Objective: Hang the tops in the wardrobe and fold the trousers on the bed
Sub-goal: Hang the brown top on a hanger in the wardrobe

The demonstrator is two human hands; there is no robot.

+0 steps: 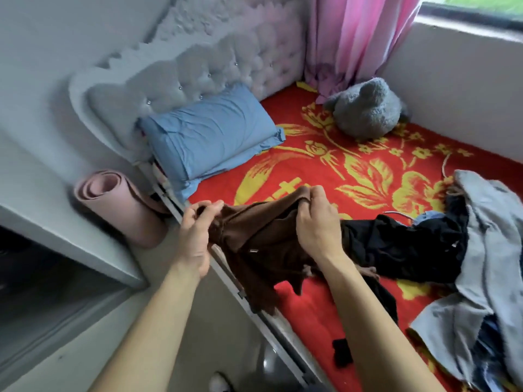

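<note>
On the bed with the red flowered blanket [311,165], a brown garment [263,239] hangs between both hands at the near edge. The left hand [195,236] and the right hand [317,222] are each closed on its top edge, which runs left to right; the cloth drops downward. More clothes [424,244] lie just to the right.

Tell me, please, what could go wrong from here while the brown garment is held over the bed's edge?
The brown garment, gripped by the left hand and right hand, hangs past the bed edge, so its lower end might slip toward the floor. It also touches the black clothing beside it, which could be dragged along when lifted.
</note>
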